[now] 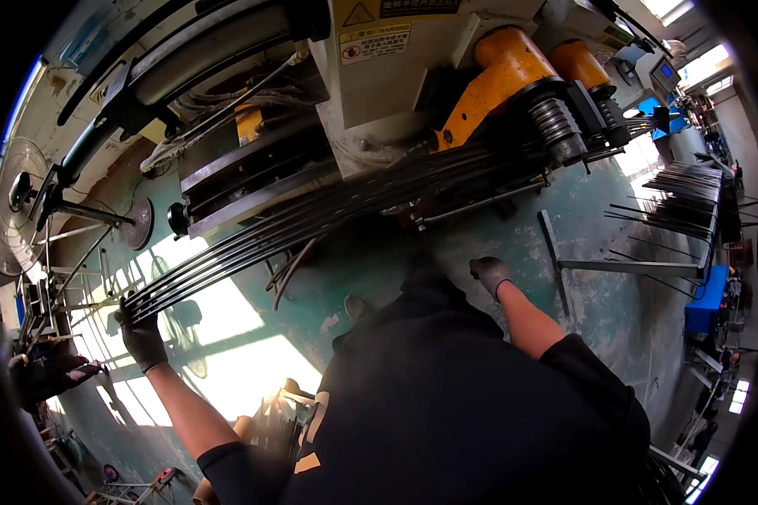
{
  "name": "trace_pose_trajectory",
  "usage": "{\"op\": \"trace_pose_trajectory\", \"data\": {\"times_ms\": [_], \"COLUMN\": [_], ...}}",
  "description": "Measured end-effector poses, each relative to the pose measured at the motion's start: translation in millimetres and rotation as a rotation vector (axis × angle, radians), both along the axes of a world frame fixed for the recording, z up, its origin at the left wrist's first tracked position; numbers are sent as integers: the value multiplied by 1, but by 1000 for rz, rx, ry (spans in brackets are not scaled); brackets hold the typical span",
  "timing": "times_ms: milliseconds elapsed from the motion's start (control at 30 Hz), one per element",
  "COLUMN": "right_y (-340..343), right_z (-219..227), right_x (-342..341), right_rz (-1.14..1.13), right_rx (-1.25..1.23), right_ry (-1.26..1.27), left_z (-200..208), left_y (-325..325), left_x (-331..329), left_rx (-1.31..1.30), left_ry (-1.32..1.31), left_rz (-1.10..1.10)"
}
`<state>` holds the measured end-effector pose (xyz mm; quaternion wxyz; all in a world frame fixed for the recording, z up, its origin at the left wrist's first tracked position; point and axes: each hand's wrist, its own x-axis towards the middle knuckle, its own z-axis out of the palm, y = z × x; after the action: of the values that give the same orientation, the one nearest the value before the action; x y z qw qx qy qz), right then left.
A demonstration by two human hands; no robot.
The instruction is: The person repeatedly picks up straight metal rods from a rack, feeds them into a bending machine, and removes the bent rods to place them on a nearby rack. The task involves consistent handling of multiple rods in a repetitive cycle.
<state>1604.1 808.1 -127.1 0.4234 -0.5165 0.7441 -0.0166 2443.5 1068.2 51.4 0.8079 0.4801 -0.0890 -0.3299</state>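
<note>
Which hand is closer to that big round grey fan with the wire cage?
Left. The left hand, gripping thin black metal rods, is below and right of the fan in view; the right hand is much farther right.

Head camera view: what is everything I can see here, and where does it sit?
Machine: one, pale, top centre.
Labels: at least two, partly yellow, on the machine.
Cylinders: two, orange, upper right.
Rods: several, dark, along the machine's front.
Rod pile: one, dark, right.
Stand: one, grey, right.
Box: one, blue, right edge.
Fan: one, grey, far left.
Floor: one, green, below.
Edges: more, too small to list.
Sleeves: two, black, lower.
Left hand: one, dark-gloved, left, gripping the rods.
Right hand: one, grey-gloved, right of centre.
</note>
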Motion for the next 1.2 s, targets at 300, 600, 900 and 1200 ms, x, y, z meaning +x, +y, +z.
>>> {"op": "trace_pose_trajectory", "data": {"times_ms": [300, 600, 900, 1200], "right_y": [-99, -146, -135, 18], "right_z": [-75, -122, -57, 14], "right_x": [-79, -168, -118, -130], "right_rz": [337, 481, 219, -169], "right_rx": [-11, -376, -145, 241], "right_ry": [127, 221, 102, 151], "left_z": [-37, -158, -156, -226], "left_y": [-50, -174, -186, -161], "left_x": [-185, -427, -375, -389], "left_rx": [19, 811, 645, 479], "left_ry": [434, -569, -1993, -385], "left_rz": [614, -567, -830, -964]}}
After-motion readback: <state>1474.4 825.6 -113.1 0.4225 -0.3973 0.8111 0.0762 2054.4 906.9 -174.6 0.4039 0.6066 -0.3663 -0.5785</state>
